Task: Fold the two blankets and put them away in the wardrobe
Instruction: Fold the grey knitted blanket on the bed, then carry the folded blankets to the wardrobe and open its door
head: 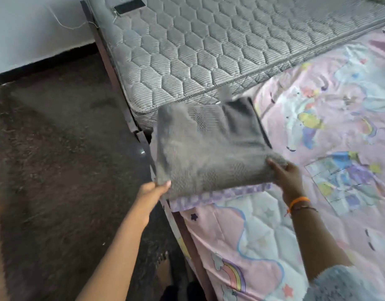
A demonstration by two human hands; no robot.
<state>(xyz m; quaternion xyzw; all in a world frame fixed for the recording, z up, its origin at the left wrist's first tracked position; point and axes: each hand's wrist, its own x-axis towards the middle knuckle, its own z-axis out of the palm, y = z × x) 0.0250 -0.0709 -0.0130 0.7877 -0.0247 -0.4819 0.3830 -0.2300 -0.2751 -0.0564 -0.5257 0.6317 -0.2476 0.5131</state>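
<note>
At the corner of the bed (241,231), where its pink unicorn-print quilt (330,109) meets the edge, I see the folded grey blanket (209,146) lying flat. It is a rough rectangle, a little blurred, and I cannot tell a clear long axis; its near edge runs along the bed's side and its far corner points toward the grey quilted mattress (209,44) beyond the bed. A darker inner layer shows at that far corner. Its left part overhangs the bed's corner, above the dark bed frame (143,144).

My left hand (152,192) holds the blanket's near-left corner, thumb on top, the other fingers hidden beneath, so I cannot tell how they curl. My right hand (287,172) grips the near-right corner, fingers curled round the fabric edge; an orange thread band (298,202) sits on that wrist.

Under the blanket's near edge a purple patterned strip (219,195) of bedding shows. Left of the bed lies dark shaggy carpet (56,170), and the mattress stands close behind the blanket.
</note>
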